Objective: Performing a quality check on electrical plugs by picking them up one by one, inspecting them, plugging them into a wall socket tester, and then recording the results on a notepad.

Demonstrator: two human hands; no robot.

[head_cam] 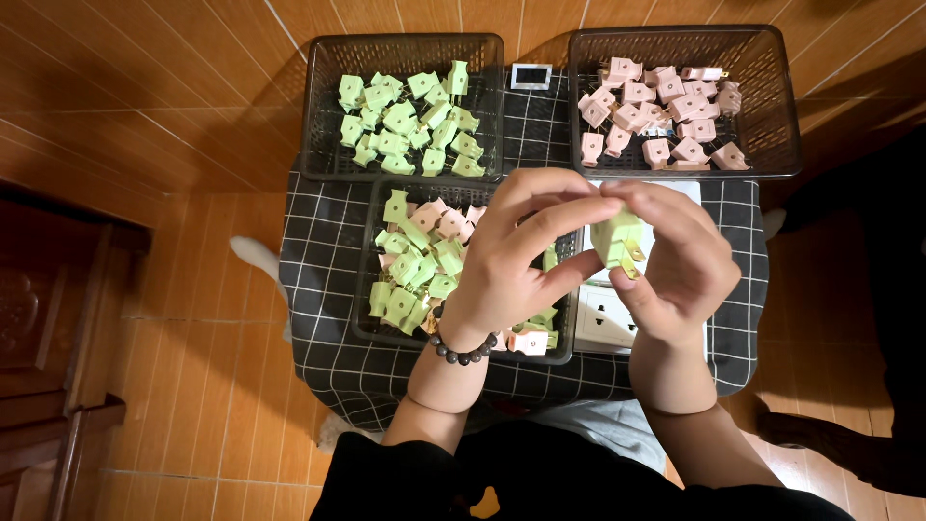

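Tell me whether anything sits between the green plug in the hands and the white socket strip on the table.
Nothing visible does. The green plug is pinched between the left hand and right hand, brass prongs bare, just above the white socket strip. Only the hands themselves partly cover the strip.

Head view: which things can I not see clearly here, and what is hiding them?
- Green plug: its body is mostly covered by the left hand and right hand; only the prongs show.
- White power strip: its upper part is behind both hands.
- Middle basket: its right half is hidden by the left hand.
- Small screen between the far baskets: too small to read.
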